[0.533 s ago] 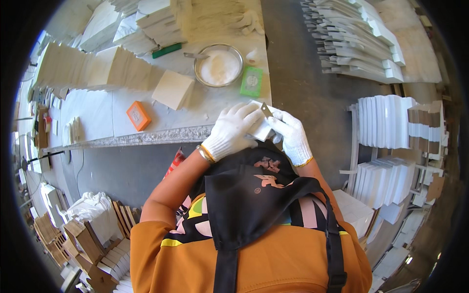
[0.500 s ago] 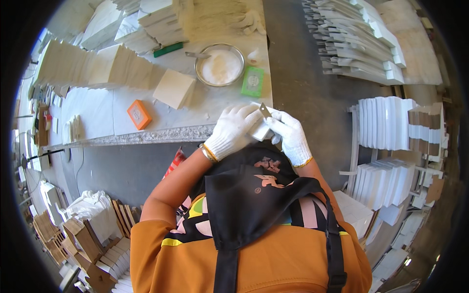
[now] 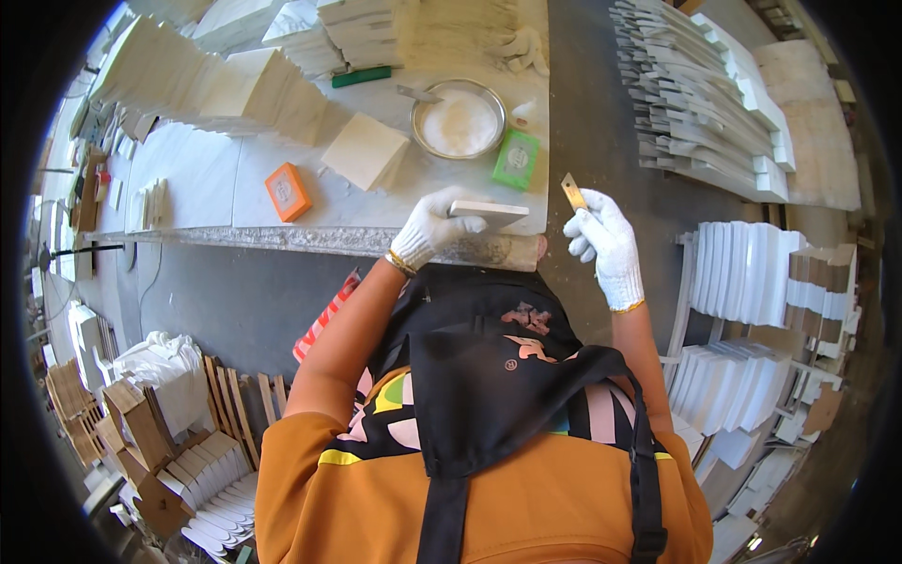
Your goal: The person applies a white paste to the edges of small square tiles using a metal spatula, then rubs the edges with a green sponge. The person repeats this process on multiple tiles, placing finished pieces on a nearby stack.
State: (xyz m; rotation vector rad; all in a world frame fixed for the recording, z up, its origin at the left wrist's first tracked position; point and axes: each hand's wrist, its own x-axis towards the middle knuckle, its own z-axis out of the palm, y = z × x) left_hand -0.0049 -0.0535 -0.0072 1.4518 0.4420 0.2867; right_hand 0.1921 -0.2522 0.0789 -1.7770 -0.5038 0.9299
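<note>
My left hand (image 3: 425,230), in a white knitted glove, grips a small flat white stone tile (image 3: 498,213) by its left end, just over the workbench's front edge. Off to the right, my gloved right hand (image 3: 606,242) pinches a short metal scraper blade (image 3: 572,192), its tip pointing up and away from me. The blade and the tile are apart. Beyond the tile stands a round metal bowl (image 3: 458,156) of white powder or paste, with a spatula (image 3: 419,94) resting across its left rim. A green box-shaped block (image 3: 516,160) lies beside the bowl.
On the marble-topped workbench (image 3: 188,202) are an orange block (image 3: 287,192), square cream tiles (image 3: 366,151), a green-handled tool (image 3: 361,76) and a spare glove (image 3: 522,51). Tall tile stacks (image 3: 207,80) line its back left. Stacked white slabs (image 3: 742,273) stand at right.
My hands have moved apart: the right went right with the blade, away from the tile, while the left kept hold of the tile. The view has shifted, so the bench sits further right.
</note>
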